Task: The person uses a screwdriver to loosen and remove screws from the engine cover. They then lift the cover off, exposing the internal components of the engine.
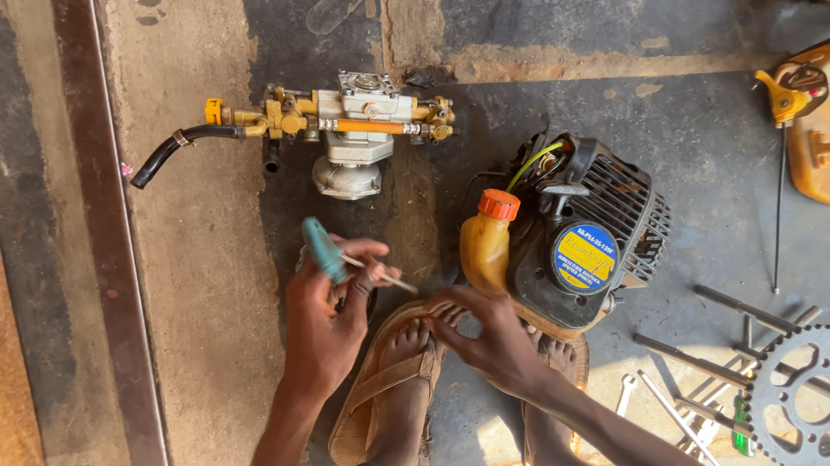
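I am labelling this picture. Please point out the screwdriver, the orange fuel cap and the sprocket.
screwdriver (pixel 324 249), head view, teal handle.
orange fuel cap (pixel 499 204), head view, top of cap.
sprocket (pixel 774 374), head view, toothed rim.

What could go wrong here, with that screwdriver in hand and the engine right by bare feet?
The left hand holds a screwdriver with its tip near the right hand; a slip might jab the fingers. The engine sits close to sandalled feet, so it could tip onto toes. Loose rods and a sprocket lie on the floor nearby, easy to step on.
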